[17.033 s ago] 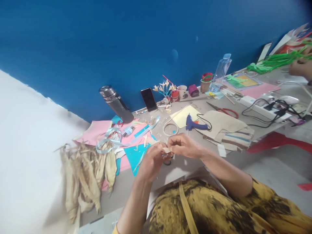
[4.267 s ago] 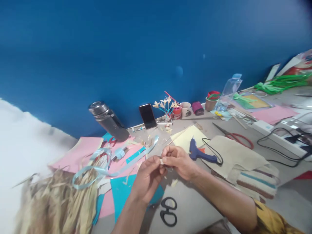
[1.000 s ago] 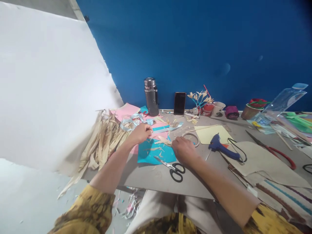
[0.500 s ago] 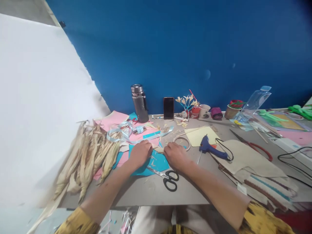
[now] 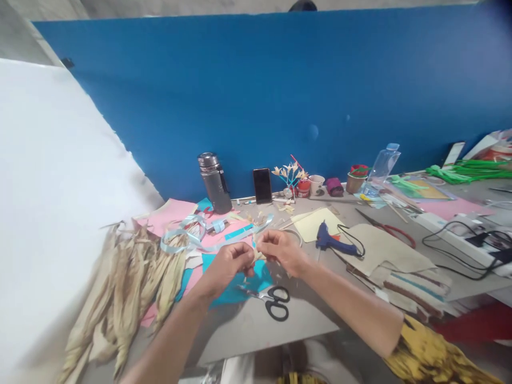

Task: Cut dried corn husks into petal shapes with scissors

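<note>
Both my hands meet above a blue sheet of paper (image 5: 226, 294). Between their fingertips is a small pale piece of corn husk (image 5: 260, 256), partly covered by the fingers. My left hand (image 5: 232, 262) pinches its left side. My right hand (image 5: 283, 252) pinches its other side, thumb and forefinger together. Scissors with black handles (image 5: 277, 311) lie just below the hands, blades on the blue paper. A large bunch of dried corn husks (image 5: 128, 288) lies to the left. Behind my right hand, a ring of tape (image 5: 296, 234) is mostly hidden.
Behind the hands are a pale blue ribbon (image 5: 172, 248), a thermos (image 5: 216, 186), a phone (image 5: 262, 185) and husk flowers (image 5: 290, 172). To the right lie a blue glue gun (image 5: 336, 242), pliers-like red-handled tool (image 5: 400, 234), a plastic bottle (image 5: 382, 168) and a power strip (image 5: 452, 240).
My hands have lifted slightly off the paper and turned, so the fingertips now face each other around the husk piece. The camera view has shifted right and tilted up.
</note>
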`<state>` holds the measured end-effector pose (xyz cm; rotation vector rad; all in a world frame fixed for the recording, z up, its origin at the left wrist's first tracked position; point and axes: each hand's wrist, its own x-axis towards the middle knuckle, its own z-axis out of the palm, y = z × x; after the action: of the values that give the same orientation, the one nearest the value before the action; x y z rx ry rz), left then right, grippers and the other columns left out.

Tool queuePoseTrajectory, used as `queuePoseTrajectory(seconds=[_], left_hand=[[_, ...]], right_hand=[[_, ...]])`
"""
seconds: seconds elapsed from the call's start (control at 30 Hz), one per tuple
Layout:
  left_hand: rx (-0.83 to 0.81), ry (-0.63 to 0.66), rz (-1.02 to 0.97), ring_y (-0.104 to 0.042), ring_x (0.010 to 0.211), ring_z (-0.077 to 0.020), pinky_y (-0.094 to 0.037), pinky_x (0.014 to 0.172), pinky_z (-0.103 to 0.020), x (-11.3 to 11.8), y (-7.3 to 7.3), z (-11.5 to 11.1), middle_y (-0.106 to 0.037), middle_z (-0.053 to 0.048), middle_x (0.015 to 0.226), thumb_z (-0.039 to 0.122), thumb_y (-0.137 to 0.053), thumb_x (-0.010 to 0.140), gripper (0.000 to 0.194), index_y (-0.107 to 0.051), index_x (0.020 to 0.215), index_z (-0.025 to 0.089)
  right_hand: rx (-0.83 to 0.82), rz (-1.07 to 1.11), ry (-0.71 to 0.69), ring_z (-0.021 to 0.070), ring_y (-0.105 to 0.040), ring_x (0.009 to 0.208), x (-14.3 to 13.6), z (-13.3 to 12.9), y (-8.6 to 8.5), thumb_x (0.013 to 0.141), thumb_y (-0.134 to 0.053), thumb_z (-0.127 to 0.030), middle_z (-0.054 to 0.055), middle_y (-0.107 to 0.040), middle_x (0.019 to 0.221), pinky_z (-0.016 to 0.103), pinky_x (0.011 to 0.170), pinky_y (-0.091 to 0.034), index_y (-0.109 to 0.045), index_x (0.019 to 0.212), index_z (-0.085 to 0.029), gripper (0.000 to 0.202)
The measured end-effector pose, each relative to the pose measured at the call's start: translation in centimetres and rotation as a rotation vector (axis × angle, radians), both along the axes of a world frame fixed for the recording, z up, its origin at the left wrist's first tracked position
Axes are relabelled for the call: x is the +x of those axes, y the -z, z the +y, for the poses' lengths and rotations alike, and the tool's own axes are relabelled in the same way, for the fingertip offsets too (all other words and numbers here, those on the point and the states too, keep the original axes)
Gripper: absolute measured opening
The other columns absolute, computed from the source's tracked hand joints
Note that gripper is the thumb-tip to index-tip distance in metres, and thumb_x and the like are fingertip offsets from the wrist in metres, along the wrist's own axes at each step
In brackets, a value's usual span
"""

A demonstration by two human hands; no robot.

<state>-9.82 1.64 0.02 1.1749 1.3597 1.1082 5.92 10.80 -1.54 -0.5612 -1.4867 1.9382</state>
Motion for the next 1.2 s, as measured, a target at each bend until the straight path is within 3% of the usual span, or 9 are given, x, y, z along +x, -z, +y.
queuePoseTrajectory(seconds=[0.17, 0.33, 0.47, 0.6, 0.7, 0.8, 0.97, 1.1, 1.2], left_hand=[[0.026, -0.026, -0.198, -0.055, 0.057, -0.0133, -0.044, 0.056, -0.027, 1.4, 0.1, -0.7, -0.052, 0.000, 0.062, 0.052, -0.060, 0.084, 0.040, -0.052, 0.066, 0.017], [0.120, -0.172, 0.173, -0.053, 0.055, -0.0114, -0.044, 0.057, -0.025, 0.2, -1.9, -1.3, -0.060, 0.000, 0.059, 0.036, -0.069, 0.076, 0.023, -0.061, 0.068, 0.016], [0.172, -0.344, 0.375, -0.057, 0.061, -0.0134, -0.046, 0.061, -0.025, -3.3, -2.4, -3.5, -0.064, -0.001, 0.064, 0.040, -0.067, 0.077, 0.024, -0.066, 0.072, 0.017], [0.014, -0.394, 0.402, -0.055, 0.059, -0.0140, -0.045, 0.057, -0.025, -5.2, -0.2, -5.7, -0.061, -0.001, 0.063, 0.043, -0.064, 0.077, 0.027, -0.063, 0.070, 0.017], [-0.008, -0.357, 0.507, -0.053, 0.059, -0.0144, -0.043, 0.059, -0.026, -5.2, 1.4, -5.8, -0.060, 0.000, 0.061, 0.041, -0.060, 0.077, 0.027, -0.061, 0.065, 0.018], [-0.035, -0.228, 0.610, -0.053, 0.061, -0.0153, -0.040, 0.060, -0.026, -4.9, 1.4, -5.2, -0.062, 0.000, 0.064, 0.038, -0.060, 0.075, 0.022, -0.065, 0.067, 0.018], [-0.132, 0.055, 0.701, -0.054, 0.063, -0.0154, -0.037, 0.060, -0.025, -5.4, -0.5, -3.2, -0.062, 0.001, 0.065, 0.033, -0.062, 0.072, 0.016, -0.066, 0.068, 0.018], [-0.036, 0.032, 0.845, -0.056, 0.062, -0.0169, -0.038, 0.060, -0.027, -6.6, -0.6, 0.1, -0.061, -0.001, 0.063, 0.029, -0.053, 0.076, 0.019, -0.064, 0.064, 0.017], [0.078, 0.006, 0.947, -0.061, 0.074, -0.0206, -0.042, 0.066, -0.029, -6.9, 0.5, 2.7, -0.068, -0.005, 0.079, 0.026, -0.058, 0.072, 0.018, -0.069, 0.083, 0.017]], right_hand=[[-0.019, -0.014, 0.084, 0.0064, -0.043, 0.049, -0.5, -1.0, -0.5, 0.065, -0.077, -0.037, -0.006, -0.053, 0.056, 0.020, 0.047, -0.031, -0.060, 0.069, -0.016, 0.027], [0.128, -0.037, 0.126, 0.0076, -0.043, 0.049, -0.7, -0.7, -1.1, 0.069, -0.071, -0.038, -0.004, -0.057, 0.059, 0.021, 0.047, -0.032, -0.062, 0.073, -0.016, 0.024], [0.577, -0.258, 0.172, 0.0137, -0.057, 0.065, 0.3, 0.3, -0.7, 0.081, -0.062, -0.033, 0.003, -0.068, 0.074, 0.026, 0.062, -0.042, -0.065, 0.079, -0.016, 0.017], [1.230, -0.789, 0.042, 0.0243, -0.061, 0.093, 0.7, 0.4, 0.9, 0.085, -0.064, -0.036, 0.010, -0.071, 0.096, 0.032, 0.078, -0.045, -0.070, 0.091, -0.017, 0.021], [1.487, -1.012, -0.026, 0.0306, -0.057, 0.106, -0.1, -0.1, 2.3, 0.085, -0.065, -0.040, 0.016, -0.068, 0.104, 0.035, 0.080, -0.047, -0.070, 0.099, -0.013, 0.031], [1.538, -1.097, -0.038, 0.0301, -0.058, 0.104, -1.2, 0.0, 3.4, 0.090, -0.059, -0.032, 0.018, -0.068, 0.102, 0.034, 0.077, -0.049, -0.070, 0.101, -0.012, 0.025], [1.572, -1.095, -0.061, 0.0282, -0.061, 0.097, -2.0, 0.8, 4.1, 0.089, -0.050, -0.009, 0.019, -0.068, 0.098, 0.033, 0.073, -0.048, -0.070, 0.097, -0.010, 0.021], [1.595, -1.080, -0.027, 0.0283, -0.062, 0.094, -1.7, 1.1, 4.1, 0.090, -0.051, -0.013, 0.018, -0.067, 0.095, 0.033, 0.070, -0.047, -0.069, 0.096, -0.010, 0.019], [1.613, -1.039, 0.037, 0.0275, -0.061, 0.091, -1.4, 1.0, 4.6, 0.094, -0.050, -0.020, 0.016, -0.066, 0.092, 0.033, 0.069, -0.046, -0.068, 0.092, -0.011, 0.021]])
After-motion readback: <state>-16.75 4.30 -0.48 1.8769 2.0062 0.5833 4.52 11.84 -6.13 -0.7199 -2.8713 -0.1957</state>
